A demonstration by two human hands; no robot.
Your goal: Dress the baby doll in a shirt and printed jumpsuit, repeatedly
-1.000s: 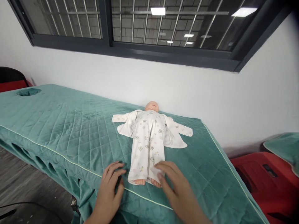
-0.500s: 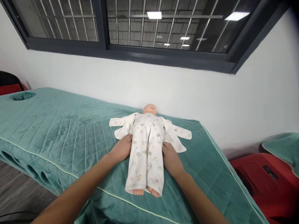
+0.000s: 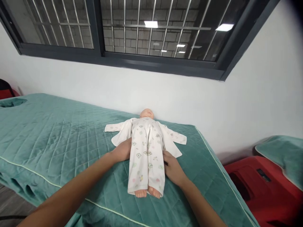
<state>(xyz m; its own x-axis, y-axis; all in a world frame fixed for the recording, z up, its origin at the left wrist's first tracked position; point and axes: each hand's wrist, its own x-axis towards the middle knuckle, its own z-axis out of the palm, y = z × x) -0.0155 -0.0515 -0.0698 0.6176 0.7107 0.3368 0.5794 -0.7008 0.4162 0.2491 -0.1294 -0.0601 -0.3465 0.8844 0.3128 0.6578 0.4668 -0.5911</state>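
A baby doll [image 3: 146, 148] lies face up on a teal quilted table [image 3: 59, 132], head toward the wall and bare feet toward me. It wears white printed trousers, and a white jacket [image 3: 172, 142] is spread open beneath it. My left hand [image 3: 121, 150] presses against the doll's left side at the waist, fingers tucked in under the body. Against the other side, at the hip, my right hand [image 3: 172, 167] has its fingers curled at the trouser edge. Both hands cup the doll between them.
The table stands against a white wall under a barred dark window [image 3: 151, 31]. A face hole [image 3: 11, 102] is at the table's far left end. A red base [image 3: 260, 183] with another teal cover [image 3: 284, 154] stands to the right. The table's front edge is close to me.
My hands moved up from beside the doll's feet to its waist and hips, one on each side. In the last half second they barely shifted; the right sits slightly lower.
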